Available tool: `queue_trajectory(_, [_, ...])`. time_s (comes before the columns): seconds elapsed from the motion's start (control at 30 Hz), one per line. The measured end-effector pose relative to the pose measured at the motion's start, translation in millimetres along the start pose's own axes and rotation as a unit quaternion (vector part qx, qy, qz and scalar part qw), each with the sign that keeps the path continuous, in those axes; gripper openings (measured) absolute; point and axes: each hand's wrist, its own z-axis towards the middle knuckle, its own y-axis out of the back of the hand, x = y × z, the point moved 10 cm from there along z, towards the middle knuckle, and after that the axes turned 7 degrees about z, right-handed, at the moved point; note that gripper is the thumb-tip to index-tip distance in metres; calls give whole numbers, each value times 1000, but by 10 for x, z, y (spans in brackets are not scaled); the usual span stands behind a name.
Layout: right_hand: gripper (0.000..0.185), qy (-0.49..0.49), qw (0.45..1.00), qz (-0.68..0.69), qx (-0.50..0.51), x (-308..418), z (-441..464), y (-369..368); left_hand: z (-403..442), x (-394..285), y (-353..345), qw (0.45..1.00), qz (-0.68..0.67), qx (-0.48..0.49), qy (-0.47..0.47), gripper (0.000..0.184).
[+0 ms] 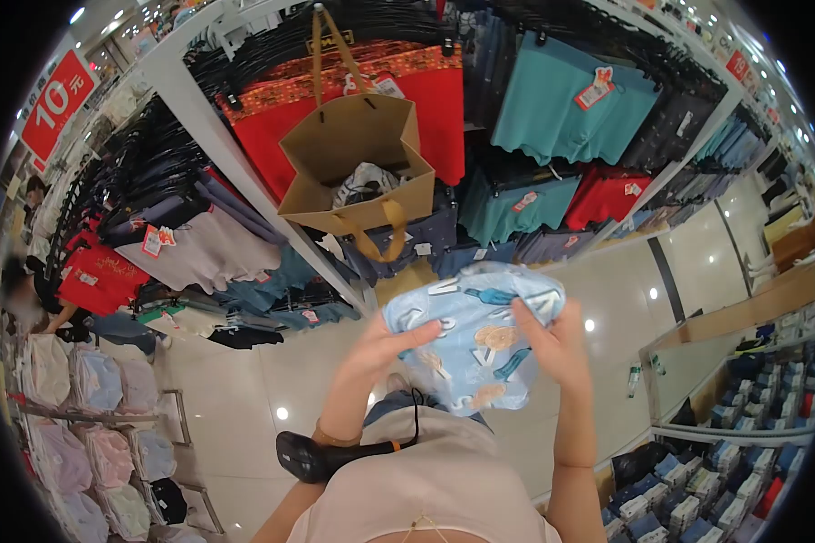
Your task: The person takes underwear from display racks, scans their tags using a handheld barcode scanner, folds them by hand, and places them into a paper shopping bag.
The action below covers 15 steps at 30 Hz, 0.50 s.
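A light blue printed garment, with white letters and brown and teal motifs, is held up in front of my body. Its left side is gripped by my left hand, the thumb lying on the front of the cloth. My right hand pinches the upper right part, where the fabric folds over. The garment's exact kind is hard to make out. Beyond it hangs an open brown paper bag with a grey and white patterned cloth inside. A black device lies against my left forearm.
Racks ahead carry red shorts, teal shorts and other tagged clothes. Folded pastel garments fill a lower-left display. Packed clothes sit in bins at lower right. A person is at the far left. A white post stands ahead.
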Motion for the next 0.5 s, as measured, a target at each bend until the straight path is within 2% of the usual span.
queue_trajectory(0.03, [17, 65, 996, -33, -41, 108, -7, 50, -23, -59, 129, 997, 68, -34, -4, 23])
queue_trajectory(0.07, [14, 131, 986, -65, -82, 187, -32, 77, -83, -71, 332, 983, 125, -127, 39, 15])
queue_trajectory(0.1, [12, 197, 968, -95, -121, 303, -78, 84, -151, -325, 467, 946, 254, -197, -48, 18])
queue_trajectory(0.13, [13, 236, 941, -189, -152, 443, -128, 36, -268, -575, 531, 879, 376, -261, -132, 20])
queue_trajectory(0.17, [15, 273, 903, -279, -181, 601, -190, -33, -417, -804, 514, 785, 487, -320, -210, 23])
queue_trajectory(0.2, [16, 308, 853, -366, -209, 735, -244, -127, -587, -1037, 408, 738, 477, -356, -318, 25])
queue_trajectory(0.3, [18, 374, 899, -66, -216, 887, -182, -165, -537, -1025, 520, 873, 222, -206, -383, 25])
queue_trajectory(0.33, [19, 335, 927, -45, -165, 754, -73, -212, -479, -885, 607, 906, 156, -157, -362, 28])
queue_trajectory(0.4, [22, 250, 966, -3, -61, 449, 104, -313, -401, -593, 796, 950, 58, -156, -265, 31])
queue_trajectory(0.43, [22, 222, 973, -5, -67, 397, 147, -378, -358, -456, 869, 964, 8, -154, -216, 33])
queue_trajectory(0.5, [22, 166, 983, -8, -79, 341, 222, -555, -317, -413, 914, 967, -11, -141, -213, 34])
